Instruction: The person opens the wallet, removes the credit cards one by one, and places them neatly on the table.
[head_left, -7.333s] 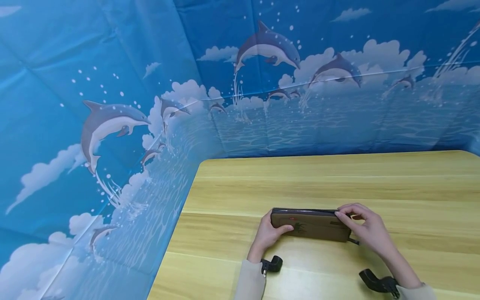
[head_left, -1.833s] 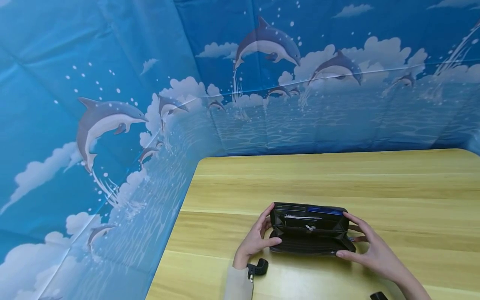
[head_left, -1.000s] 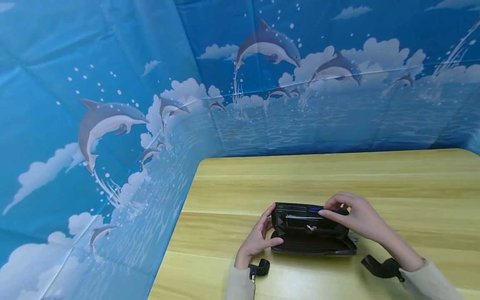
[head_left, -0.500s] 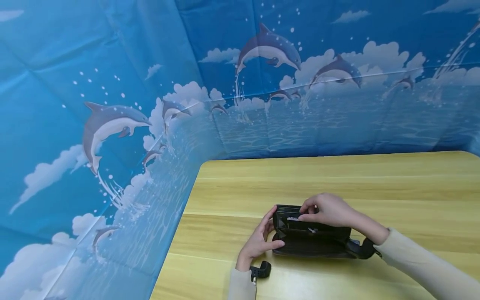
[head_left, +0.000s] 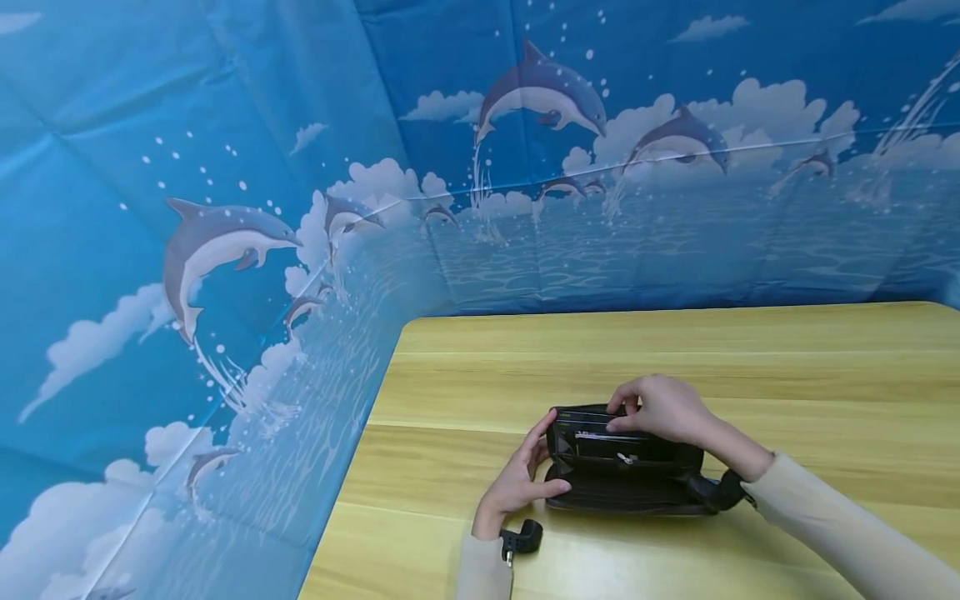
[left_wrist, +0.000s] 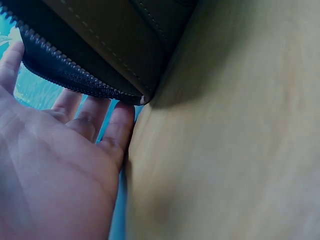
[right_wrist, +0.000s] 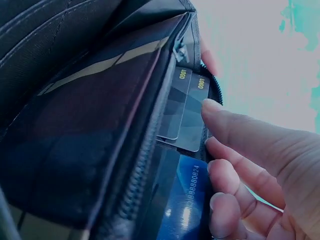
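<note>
A dark zip-around wallet (head_left: 630, 487) stands open toward me on the table, its brown outside showing in the left wrist view. My left hand (head_left: 512, 485) grips its left end, thumb on the near flap and fingers behind. My right hand (head_left: 669, 410) is at the far panel's top edge, thumb in front and fingers bent toward the edge. In the right wrist view, the right thumb touches the edge of a dark card (right_wrist: 194, 117) with yellow digits; a similar card overlaps it. A blue card (right_wrist: 186, 200) sits in the neighbouring slots, by the other fingertips.
A silver zip pull (head_left: 626, 458) hangs inside the middle compartment. Both wrists carry a black camera mount (head_left: 525, 537). The pale wooden table (head_left: 465, 375) extends behind the wallet, up to a blue dolphin-print backdrop (head_left: 675, 233).
The wallet, closed 7.3 seconds ago, was unzipped and spread open. My right hand left its right end, moved left along the top edge past the blue card, and has just risen slightly.
</note>
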